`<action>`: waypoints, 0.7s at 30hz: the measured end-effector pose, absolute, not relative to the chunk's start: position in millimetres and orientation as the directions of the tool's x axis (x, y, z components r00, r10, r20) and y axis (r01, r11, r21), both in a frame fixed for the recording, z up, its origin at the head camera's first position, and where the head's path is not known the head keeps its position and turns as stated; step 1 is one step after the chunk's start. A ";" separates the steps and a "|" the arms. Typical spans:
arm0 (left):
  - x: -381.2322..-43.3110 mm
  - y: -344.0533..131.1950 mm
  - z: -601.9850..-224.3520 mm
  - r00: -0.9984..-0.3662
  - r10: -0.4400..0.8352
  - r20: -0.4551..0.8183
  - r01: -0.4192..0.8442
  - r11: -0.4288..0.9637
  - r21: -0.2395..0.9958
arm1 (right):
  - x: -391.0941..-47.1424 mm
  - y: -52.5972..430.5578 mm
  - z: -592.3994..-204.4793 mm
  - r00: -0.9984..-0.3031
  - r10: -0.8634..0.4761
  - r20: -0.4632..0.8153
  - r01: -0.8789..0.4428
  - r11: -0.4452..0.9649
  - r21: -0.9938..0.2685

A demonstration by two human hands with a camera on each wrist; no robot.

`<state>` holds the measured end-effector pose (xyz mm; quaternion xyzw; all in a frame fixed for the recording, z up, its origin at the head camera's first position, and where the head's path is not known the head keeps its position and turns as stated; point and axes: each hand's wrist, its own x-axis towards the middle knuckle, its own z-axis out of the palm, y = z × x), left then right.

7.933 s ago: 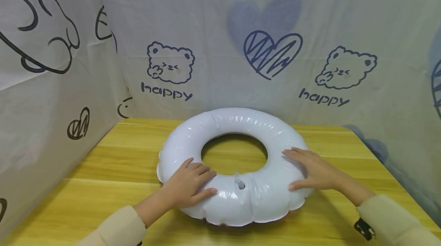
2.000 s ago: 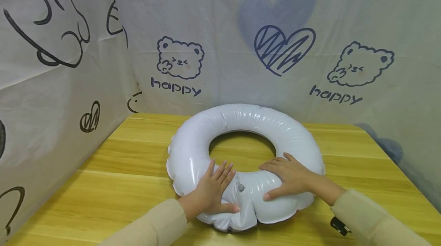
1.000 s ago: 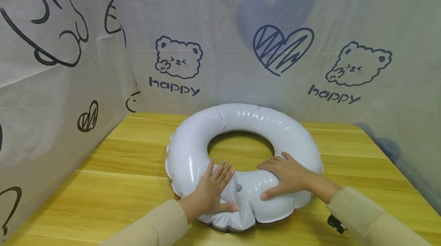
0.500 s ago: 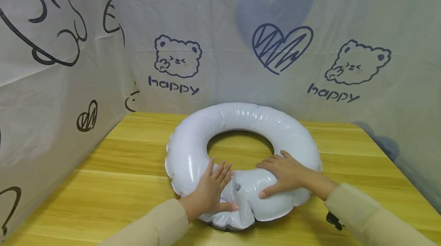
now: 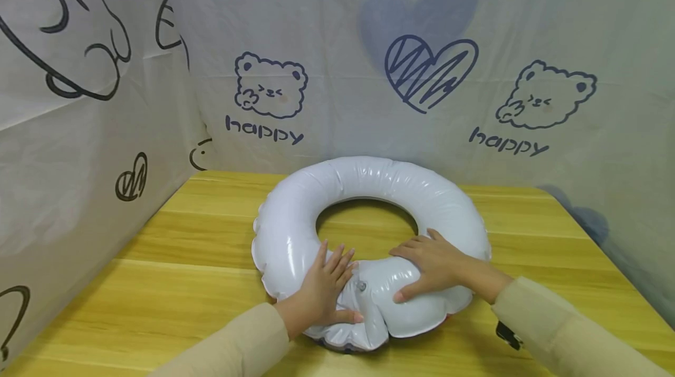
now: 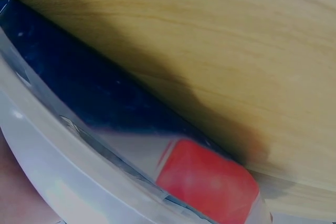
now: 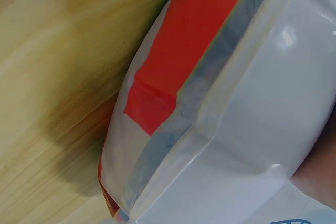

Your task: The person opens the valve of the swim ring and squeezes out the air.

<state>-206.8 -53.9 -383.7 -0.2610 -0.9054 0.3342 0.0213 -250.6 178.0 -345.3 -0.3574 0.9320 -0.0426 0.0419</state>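
Observation:
A white inflatable swim ring (image 5: 287,213) lies on the wooden table, with a small clear valve (image 5: 361,287) on its near part. My left hand (image 5: 323,292) presses flat on the ring just left of the valve, fingers spread. The vinyl there is sunken and creased. To the right of the valve, my right hand (image 5: 435,262) rests on a plump stretch, its fingertips at the inner edge and its thumb toward me. Both wrist views look along the ring's outer side, where a dark blue patch (image 6: 94,82) and a red patch (image 7: 194,35) show below the seam.
The yellow wood-grain table (image 5: 174,271) runs under the ring and shows through its hole. A pale curtain (image 5: 337,107) printed with hearts, bears and "happy" hangs behind and along the sides. A black device (image 5: 508,335) sits at the right sleeve.
Since the oldest frame, both hands have moved inward toward the valve, and the ring's near part has sunk and creased under the left hand. Over the last second, the hands stay nearly still.

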 end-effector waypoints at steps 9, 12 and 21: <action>-207.4 -52.1 -383.1 -0.870 0.467 -0.159 0.456 0.638 -0.621 | -250.1 176.0 -344.9 -0.742 -0.669 -0.046 -0.663 0.742 -0.103; -206.8 -51.7 -383.0 -0.872 0.463 -0.162 0.454 0.637 -0.623 | -250.7 175.5 -345.6 -0.743 -0.668 -0.050 -0.662 0.743 -0.092; -204.6 -49.9 -379.9 -0.874 0.456 -0.167 0.455 0.646 -0.613 | -249.8 172.7 -343.3 -0.741 -0.669 -0.055 -0.665 0.743 -0.079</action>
